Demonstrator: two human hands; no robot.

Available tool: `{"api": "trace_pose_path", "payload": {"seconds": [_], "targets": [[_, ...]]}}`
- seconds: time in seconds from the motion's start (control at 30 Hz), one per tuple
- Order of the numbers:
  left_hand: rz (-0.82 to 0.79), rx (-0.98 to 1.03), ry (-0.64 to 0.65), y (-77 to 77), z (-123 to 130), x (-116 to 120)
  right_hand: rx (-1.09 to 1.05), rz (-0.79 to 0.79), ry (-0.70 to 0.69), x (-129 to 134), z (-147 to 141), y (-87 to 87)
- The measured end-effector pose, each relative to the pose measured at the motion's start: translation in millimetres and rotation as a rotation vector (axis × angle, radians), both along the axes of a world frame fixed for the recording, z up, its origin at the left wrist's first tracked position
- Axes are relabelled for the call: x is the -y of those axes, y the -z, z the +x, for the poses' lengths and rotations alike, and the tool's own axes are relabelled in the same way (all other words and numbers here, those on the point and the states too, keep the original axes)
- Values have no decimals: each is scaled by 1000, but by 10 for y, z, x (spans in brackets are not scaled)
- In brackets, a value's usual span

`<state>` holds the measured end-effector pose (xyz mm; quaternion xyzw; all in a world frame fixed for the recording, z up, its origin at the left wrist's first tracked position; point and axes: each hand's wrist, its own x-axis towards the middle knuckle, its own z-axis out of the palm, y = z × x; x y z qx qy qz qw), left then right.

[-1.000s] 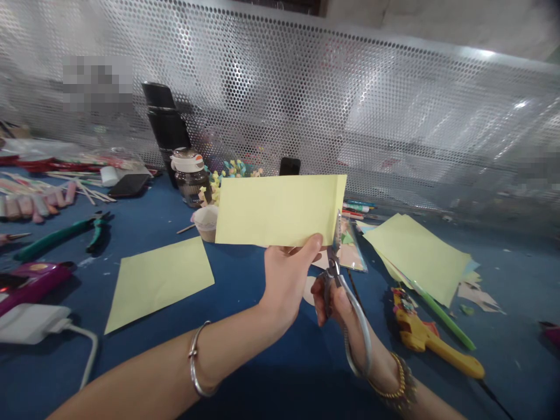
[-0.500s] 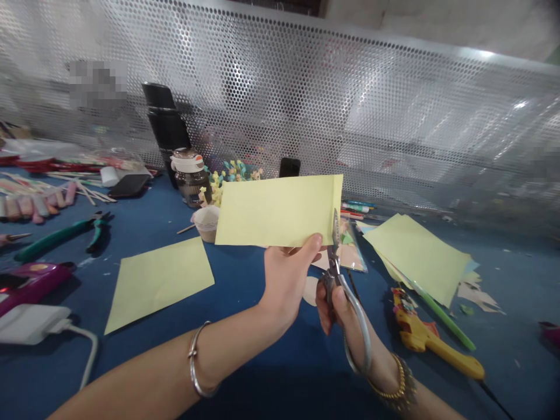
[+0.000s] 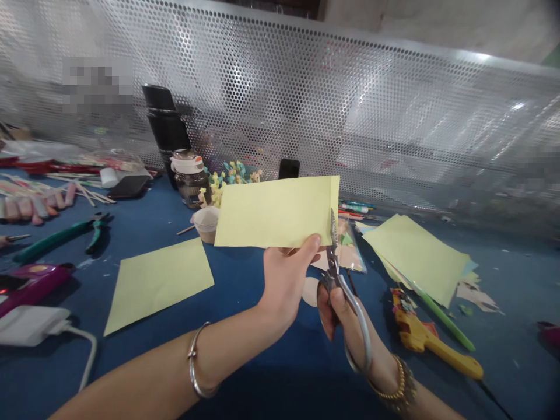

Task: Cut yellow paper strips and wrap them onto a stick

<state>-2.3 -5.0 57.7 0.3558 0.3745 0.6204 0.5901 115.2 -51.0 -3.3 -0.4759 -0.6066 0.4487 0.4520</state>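
My left hand (image 3: 286, 280) pinches the lower edge of a pale yellow sheet of paper (image 3: 271, 213), thumb in front and fingers behind. The paper stands up facing me, with a crease running down near its right end. In my right hand (image 3: 339, 303) is a pair of scissors (image 3: 333, 262) with large grey loop handles. The blades point upward and lie at the paper's lower right, along the creased strip. Part of the blades is hidden by the paper. Another yellow sheet (image 3: 160, 286) lies flat on the blue table to the left of my left hand.
At right lie stacked yellow sheets (image 3: 417, 251), a green pen (image 3: 446, 321) and a yellow glue gun (image 3: 437, 347). Left are green-handled pliers (image 3: 56, 239) and a white charger (image 3: 35, 324). A paper cup (image 3: 206, 224), a jar (image 3: 191, 181) and a black flask (image 3: 168, 128) stand behind.
The right end of the paper and the scissors have shifted very slightly left. Both hands keep their hold.
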Motion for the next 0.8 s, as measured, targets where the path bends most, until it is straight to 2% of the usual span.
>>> {"api": "trace_pose_path", "payload": {"seconds": [0.27, 0.6, 0.8], "targets": [[-35, 29, -12, -7, 11, -4, 63, -9, 32, -12, 24, 39], [-48, 46, -28, -5, 9, -22, 98, 0, 41, -1, -8, -75], [-7, 114, -26, 9, -9, -38, 114, 23, 34, -10, -4, -56]]}}
